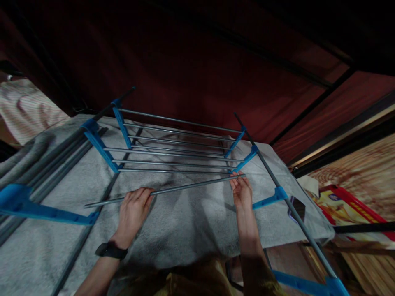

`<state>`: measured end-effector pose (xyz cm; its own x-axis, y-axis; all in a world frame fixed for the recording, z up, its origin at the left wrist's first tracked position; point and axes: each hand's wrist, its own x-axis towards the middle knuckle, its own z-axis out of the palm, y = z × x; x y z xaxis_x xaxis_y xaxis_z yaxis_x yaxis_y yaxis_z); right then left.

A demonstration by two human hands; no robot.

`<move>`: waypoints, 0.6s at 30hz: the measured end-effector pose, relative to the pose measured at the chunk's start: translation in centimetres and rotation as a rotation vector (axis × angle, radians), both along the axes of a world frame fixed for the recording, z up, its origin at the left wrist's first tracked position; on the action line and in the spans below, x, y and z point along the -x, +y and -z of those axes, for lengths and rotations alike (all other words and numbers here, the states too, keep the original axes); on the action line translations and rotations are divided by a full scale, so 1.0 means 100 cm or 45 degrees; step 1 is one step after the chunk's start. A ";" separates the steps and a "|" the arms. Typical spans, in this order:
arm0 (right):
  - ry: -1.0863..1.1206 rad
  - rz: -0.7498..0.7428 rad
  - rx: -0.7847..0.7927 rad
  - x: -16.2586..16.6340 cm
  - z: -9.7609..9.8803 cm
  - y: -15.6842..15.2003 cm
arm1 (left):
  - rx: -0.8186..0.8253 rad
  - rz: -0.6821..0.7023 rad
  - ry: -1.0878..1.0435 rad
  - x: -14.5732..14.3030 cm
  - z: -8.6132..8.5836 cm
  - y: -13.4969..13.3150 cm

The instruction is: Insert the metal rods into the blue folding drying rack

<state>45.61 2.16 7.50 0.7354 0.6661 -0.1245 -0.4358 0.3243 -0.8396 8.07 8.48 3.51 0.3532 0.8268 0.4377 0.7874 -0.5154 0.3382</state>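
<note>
A loose grey metal rod (188, 187) lies crosswise over a clothes drying rack (173, 154) with blue plastic brackets. My left hand (133, 211), with a black watch on the wrist, is closed round the rod near its left part. My right hand (241, 192) pinches the rod's right end, right beside a blue bracket (247, 160). Several parallel rods sit fixed between the brackets just beyond the loose one. The rack lies on a grey towel-like cloth (191, 222).
A side wing of the rack with a blue bracket (33, 207) lies at the left. The rack's long grey tube (296, 218) runs down the right. A dark phone (298, 207) lies on the cloth's right edge. A red box (348, 211) and wooden floor are at the right; dark red fabric hangs behind.
</note>
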 end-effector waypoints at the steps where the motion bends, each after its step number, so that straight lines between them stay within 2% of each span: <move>1: 0.000 0.007 -0.001 -0.001 0.000 0.000 | 0.000 0.012 0.000 0.000 -0.001 0.000; 9: -0.026 -0.008 0.000 -0.014 0.003 0.002 | 0.015 0.069 -0.049 0.002 0.002 0.005; 16: -0.005 0.079 0.115 -0.032 0.008 -0.006 | 0.074 0.088 0.285 0.002 -0.019 -0.010; 18: 0.058 0.134 0.238 -0.039 0.015 -0.005 | 0.090 0.066 0.325 0.004 -0.022 -0.012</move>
<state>49.54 1.64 6.00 0.7905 0.5481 -0.2733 -0.4466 0.2104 -0.8697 7.67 7.33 5.67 0.4877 0.8299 0.2710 0.8248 -0.5397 0.1685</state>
